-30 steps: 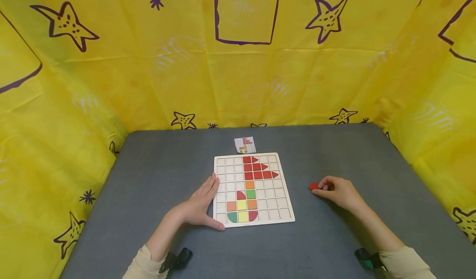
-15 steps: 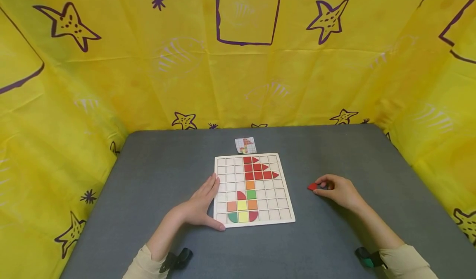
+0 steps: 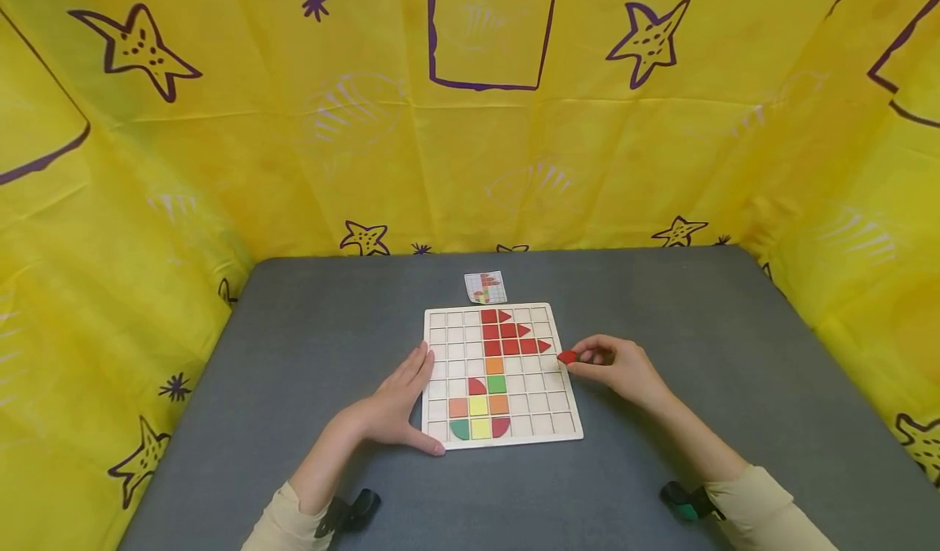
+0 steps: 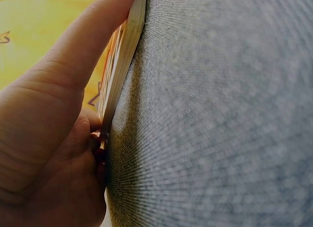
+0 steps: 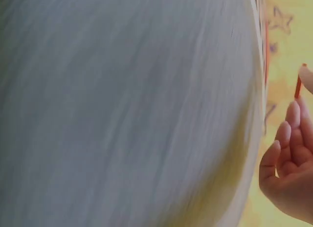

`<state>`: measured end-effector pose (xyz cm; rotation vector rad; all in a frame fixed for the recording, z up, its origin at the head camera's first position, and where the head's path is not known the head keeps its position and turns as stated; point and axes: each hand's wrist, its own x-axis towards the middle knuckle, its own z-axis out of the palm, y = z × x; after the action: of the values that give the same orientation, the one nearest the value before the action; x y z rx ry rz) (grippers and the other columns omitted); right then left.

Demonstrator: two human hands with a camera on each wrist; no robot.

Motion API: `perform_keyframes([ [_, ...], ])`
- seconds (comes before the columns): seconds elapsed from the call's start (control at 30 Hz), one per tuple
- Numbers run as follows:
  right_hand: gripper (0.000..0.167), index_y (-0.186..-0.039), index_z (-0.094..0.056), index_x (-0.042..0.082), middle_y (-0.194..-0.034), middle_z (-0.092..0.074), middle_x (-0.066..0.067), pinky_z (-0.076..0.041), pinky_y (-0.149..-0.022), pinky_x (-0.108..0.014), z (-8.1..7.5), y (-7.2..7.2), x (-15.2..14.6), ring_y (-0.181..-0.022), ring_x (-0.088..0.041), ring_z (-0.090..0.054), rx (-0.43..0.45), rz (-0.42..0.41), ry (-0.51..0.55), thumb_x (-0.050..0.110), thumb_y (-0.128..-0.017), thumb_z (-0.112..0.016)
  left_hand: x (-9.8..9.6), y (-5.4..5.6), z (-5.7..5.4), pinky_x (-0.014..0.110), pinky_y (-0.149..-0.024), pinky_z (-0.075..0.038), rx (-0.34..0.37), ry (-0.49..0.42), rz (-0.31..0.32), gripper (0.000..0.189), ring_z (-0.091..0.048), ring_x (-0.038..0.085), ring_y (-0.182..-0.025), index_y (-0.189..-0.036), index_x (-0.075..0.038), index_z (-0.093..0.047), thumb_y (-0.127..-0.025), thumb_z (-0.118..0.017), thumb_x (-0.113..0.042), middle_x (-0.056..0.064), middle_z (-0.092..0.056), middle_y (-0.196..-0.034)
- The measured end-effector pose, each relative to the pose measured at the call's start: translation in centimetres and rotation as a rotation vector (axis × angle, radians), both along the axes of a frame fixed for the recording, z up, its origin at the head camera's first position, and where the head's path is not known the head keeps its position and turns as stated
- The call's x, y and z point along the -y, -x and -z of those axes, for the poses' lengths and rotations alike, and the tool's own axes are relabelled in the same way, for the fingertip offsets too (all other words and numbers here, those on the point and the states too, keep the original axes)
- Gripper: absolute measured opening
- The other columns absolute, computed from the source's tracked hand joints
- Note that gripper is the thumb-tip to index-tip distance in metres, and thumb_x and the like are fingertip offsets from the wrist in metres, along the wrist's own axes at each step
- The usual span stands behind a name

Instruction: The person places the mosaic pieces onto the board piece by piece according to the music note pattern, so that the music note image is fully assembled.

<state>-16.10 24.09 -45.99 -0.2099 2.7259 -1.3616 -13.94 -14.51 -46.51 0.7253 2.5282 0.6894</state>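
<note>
A square wooden grid board (image 3: 543, 400) lies on the table, with red, orange, green and yellow tiles set in some of its cells. My left hand (image 3: 396, 404) rests against the board's left side, fingers straight along the edge and thumb at the front left corner. In the left wrist view the thumb (image 4: 80, 46) lies along the board's side (image 4: 124, 60). Between thumb and fingertips, my right hand (image 3: 624, 365) pinches a small flat red tile (image 3: 567, 357) with a pointed corner, at the board's right edge. Seen edge-on in the right wrist view, the tile (image 5: 298, 85) is a thin strip.
A small printed card (image 3: 485, 287) showing a coloured grid pattern lies just behind the board. The grey table (image 3: 352, 298) is enclosed by a yellow cloth (image 3: 470, 143) with starfish drawings. Both wrists wear dark straps with cameras.
My right hand has moved left with the red tile, from the table right of the board to the board's right edge. The left hand and board stay put.
</note>
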Motion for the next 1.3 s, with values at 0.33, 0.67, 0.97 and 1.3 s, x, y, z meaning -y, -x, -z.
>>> perform_keyframes([
  [0.33, 0.029, -0.098, -0.072, 0.011, -0.081, -0.062, -0.001, -0.043, -0.064, -0.025, -0.4, 0.6, 7.0, -0.077, -0.020, -0.054, 0.086, -0.139, 0.157, 0.029, -0.078, -0.083, -0.1, 0.1, 0.2, 0.055, -0.114, -0.016, 0.006, 0.010, -0.010, 0.133, 0.003, 0.030, -0.149, -0.156, -0.003, -0.005, -0.065, -0.080, -0.065, 0.013, 0.006, -0.163],
  [0.67, 0.025, -0.091, -0.072, 0.023, -0.077, -0.064, 0.009, -0.045, -0.064, -0.027, 0.1, 1.3, 11.6, -0.071, -0.013, -0.055, 0.043, -0.324, 0.038, 0.035, -0.075, -0.085, -0.1, 0.1, 0.2, 0.055, -0.113, -0.016, 0.013, 0.015, -0.014, 0.133, 0.003, 0.029, -0.149, -0.156, -0.003, -0.006, -0.065, -0.080, -0.064, 0.013, 0.007, -0.163],
  [0.97, 0.018, -0.091, -0.072, 0.021, -0.078, -0.063, 0.012, -0.047, -0.074, -0.026, 0.0, 2.1, 14.0, -0.076, -0.007, -0.056, -0.128, -0.520, -0.188, 0.029, -0.079, -0.082, 0.0, 0.1, 0.1, 0.056, -0.113, -0.016, 0.014, 0.010, -0.008, 0.132, 0.003, 0.030, -0.149, -0.156, -0.003, -0.005, -0.066, -0.080, -0.063, 0.014, 0.007, -0.163],
  [1.3, 0.017, -0.095, -0.072, 0.020, -0.080, -0.061, 0.008, -0.045, -0.073, -0.026, -0.5, 2.1, 14.6, -0.078, -0.010, -0.053, -0.115, -0.553, -0.263, 0.027, -0.081, -0.079, -0.1, 0.2, 0.1, 0.056, -0.114, -0.016, 0.017, 0.015, -0.011, 0.132, 0.003, 0.030, -0.149, -0.156, -0.003, -0.004, -0.065, -0.080, -0.063, 0.013, 0.007, -0.163],
])
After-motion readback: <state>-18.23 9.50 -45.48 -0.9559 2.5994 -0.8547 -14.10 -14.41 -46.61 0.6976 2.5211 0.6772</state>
